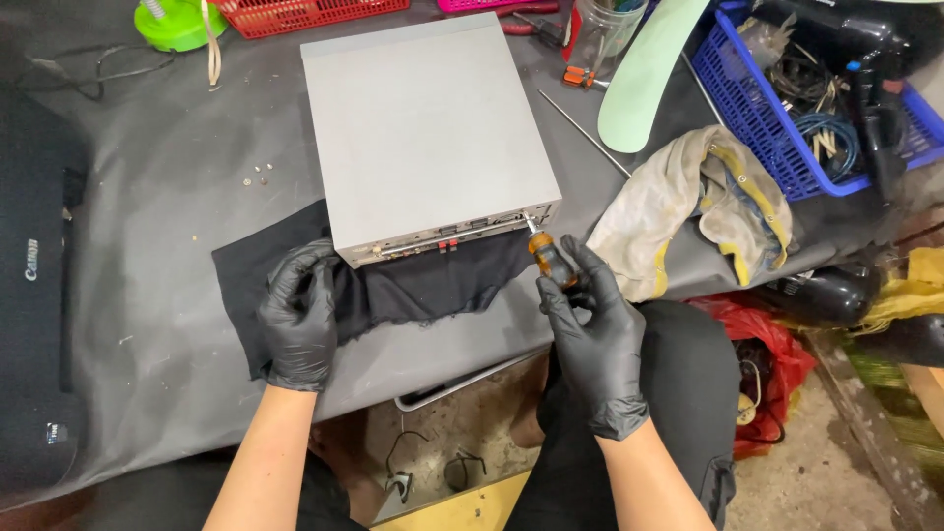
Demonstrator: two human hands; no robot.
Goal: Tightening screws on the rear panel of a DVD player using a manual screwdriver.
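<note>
Gripping a screwdriver [547, 253], the right hand [590, 329] sits just below the grey metal box [423, 128].

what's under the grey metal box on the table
A black cloth lies under the grey metal box, sticking out at its near edge onto the table. How far it reaches beneath is hidden by the box.

This is a small repair workshop. The bench [167, 295] is covered in worn grey sheeting, with loose screws [259, 175] lying on it. A blue basket [762, 138] holds tangled cables, a red basket [295, 14] sits at the far edge, a stained rag [688, 202] lies nearby, and a black printer [34, 295] stands at one side. The floor [826, 472] below is bare, dirty concrete.
</note>
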